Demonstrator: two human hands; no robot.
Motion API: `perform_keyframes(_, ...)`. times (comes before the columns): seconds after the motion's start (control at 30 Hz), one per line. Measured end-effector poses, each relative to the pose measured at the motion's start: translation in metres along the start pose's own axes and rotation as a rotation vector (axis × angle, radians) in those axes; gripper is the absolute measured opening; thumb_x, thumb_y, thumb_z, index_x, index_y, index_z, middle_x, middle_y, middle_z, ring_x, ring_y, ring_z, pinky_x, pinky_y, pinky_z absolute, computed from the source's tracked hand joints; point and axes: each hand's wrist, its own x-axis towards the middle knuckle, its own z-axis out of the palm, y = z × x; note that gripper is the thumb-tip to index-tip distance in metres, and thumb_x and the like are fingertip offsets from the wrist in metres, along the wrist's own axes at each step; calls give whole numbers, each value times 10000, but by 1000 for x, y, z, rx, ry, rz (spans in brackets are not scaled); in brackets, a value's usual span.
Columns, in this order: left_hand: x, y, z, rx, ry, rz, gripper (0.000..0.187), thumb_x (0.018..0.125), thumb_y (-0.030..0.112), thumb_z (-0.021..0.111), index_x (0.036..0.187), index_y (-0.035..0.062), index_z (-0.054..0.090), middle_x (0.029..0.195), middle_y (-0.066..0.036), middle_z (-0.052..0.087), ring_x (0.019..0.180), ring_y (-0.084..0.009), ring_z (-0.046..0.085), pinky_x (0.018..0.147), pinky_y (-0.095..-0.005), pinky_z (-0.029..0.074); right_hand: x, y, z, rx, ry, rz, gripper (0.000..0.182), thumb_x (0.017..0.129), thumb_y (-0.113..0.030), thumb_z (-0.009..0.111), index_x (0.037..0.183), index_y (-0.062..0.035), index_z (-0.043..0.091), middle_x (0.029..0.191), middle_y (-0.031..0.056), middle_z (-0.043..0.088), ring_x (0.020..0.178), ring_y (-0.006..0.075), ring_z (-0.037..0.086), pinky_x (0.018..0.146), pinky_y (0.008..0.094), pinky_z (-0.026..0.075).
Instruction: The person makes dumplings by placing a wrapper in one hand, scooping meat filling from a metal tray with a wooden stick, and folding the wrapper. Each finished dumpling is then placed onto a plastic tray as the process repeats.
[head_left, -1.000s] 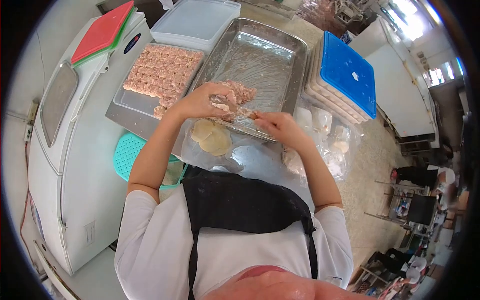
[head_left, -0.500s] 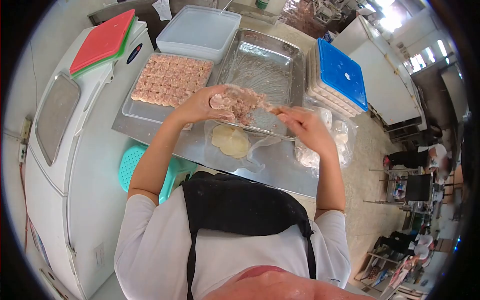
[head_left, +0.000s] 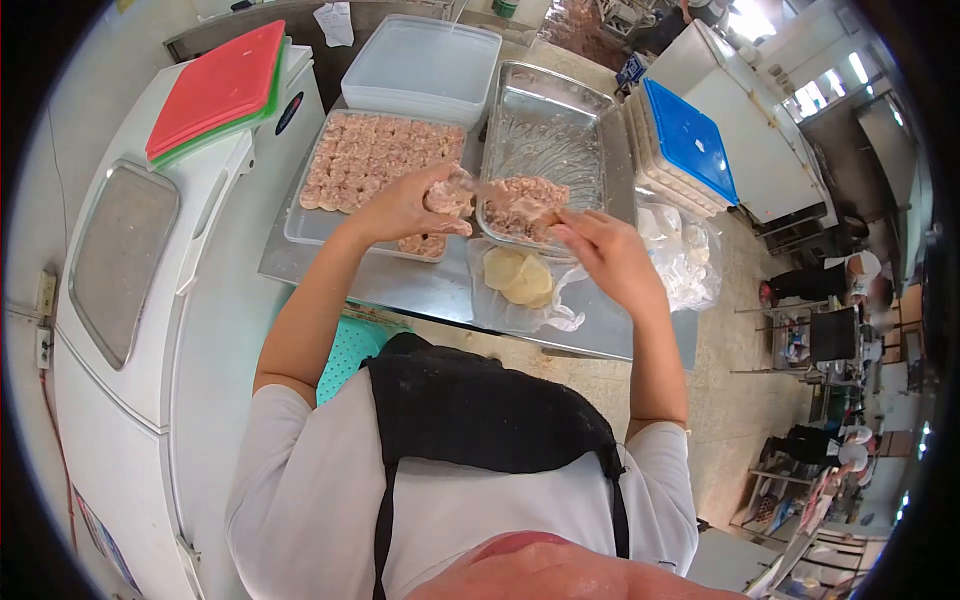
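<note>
My left hand point(head_left: 415, 203) is cupped round a filled dumpling point(head_left: 450, 196), above the right edge of a plastic tray of dumplings point(head_left: 375, 160). In my right hand point(head_left: 600, 250) is the handle of a spatula point(head_left: 545, 215), its blade blurred and pointing toward the dumpling. Under the spatula, pink minced filling point(head_left: 522, 205) lies at the near end of a metal pan point(head_left: 618, 150). Round yellowish wrappers point(head_left: 517, 277) rest on a plastic bag point(head_left: 490, 308) in front of the pan.
Stacked clear containers point(head_left: 420, 65) stand behind the tray. Right of the pan are stacked trays under a blue lid point(head_left: 690, 140) and a plastic bag of white pieces point(head_left: 682, 255). A white freezer point(head_left: 230, 270) holds red lids point(head_left: 220, 90). Other people work far right.
The head view has shifted, so the table's items appear farther right. My left hand has moved from over the pan toward the dumpling tray, and the gap between my hands is wider.
</note>
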Motion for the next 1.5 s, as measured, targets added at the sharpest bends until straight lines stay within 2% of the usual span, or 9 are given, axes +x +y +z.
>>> perform_keyframes(0.2, -13, -26, -18, -157, -42, 75, 461, 698, 258, 826, 1060, 60, 621, 1021, -52, 642, 963, -161, 595, 857, -314, 464, 5, -38, 39, 121, 1, 25, 263, 912, -185, 602, 1106, -13, 645, 922, 195, 650, 802, 343, 632, 700, 374, 492)
perform_keyframes(0.4, -46, -60, -49, 19, 21, -4, 421, 722, 212, 777, 1082, 73, 608, 1021, -92, 617, 952, -222, 587, 868, -347, 460, -23, -17, 77, 348, 119, 54, 334, 945, -193, 578, 1185, 38, 596, 837, 105, 673, 716, 169, 623, 616, 309, 460)
perform_keyframes(0.47, -57, -95, -45, 27, 47, -34, 425, 726, 189, 758, 1101, 71, 595, 1026, -107, 604, 949, -249, 581, 862, -358, 463, -50, -9, 84, 642, 83, 549, 281, 944, -191, 583, 1149, -7, 642, 784, 35, 625, 679, 131, 559, 629, 262, 450)
perform_keyframes(0.6, -68, -159, -6, 341, 153, -42, 513, 734, 184, 732, 1199, 62, 552, 1112, -179, 585, 1029, -349, 566, 876, -402, 466, -89, -13, 86, 895, 149, 770, 294, 971, -199, 548, 1183, -14, 634, 626, -88, 414, 535, 12, 346, 476, 186, 274)
perform_keyframes(0.77, -58, -147, 21, 366, 214, -225, 579, 764, 182, 711, 1274, 35, 481, 1165, -235, 574, 1073, -394, 560, 895, -439, 463, -111, -24, 84, 892, 194, 860, 296, 983, -187, 523, 1199, -5, 615, 616, -101, 379, 515, 5, 319, 462, 176, 244)
perform_keyframes(1.07, -49, -171, 35, 427, 368, -12, 614, 762, 115, 701, 1299, -5, 428, 1132, -260, 589, 1009, -408, 587, 828, -456, 490, -112, -36, 83, 845, 187, 856, 281, 974, -158, 540, 1198, -8, 620, 660, -98, 408, 555, 2, 329, 483, 173, 253)
perform_keyframes(1.23, -54, -145, 19, 364, 228, -301, 588, 754, 69, 686, 1288, 11, 448, 1035, -273, 613, 968, -435, 591, 829, -473, 480, -108, -35, 82, 901, 165, 864, 280, 970, -152, 547, 1198, -10, 626, 684, -91, 433, 574, 4, 335, 495, 173, 263)
perform_keyframes(1.43, -44, -172, 28, 312, 335, -10, 562, 774, 44, 606, 1304, -13, 426, 984, -272, 624, 941, -441, 592, 807, -489, 474, -94, -38, 85, 881, 111, 850, 296, 971, -152, 543, 1219, -5, 612, 668, -104, 418, 554, 0, 330, 483, 173, 251)
perform_keyframes(1.5, -51, -167, 17, 346, 262, -143, 564, 778, 41, 580, 1314, -16, 415, 982, -279, 621, 937, -442, 592, 806, -490, 473, -95, -38, 85, 900, 118, 843, 297, 971, -153, 545, 1219, -5, 612, 665, -105, 417, 550, -1, 330, 481, 174, 251)
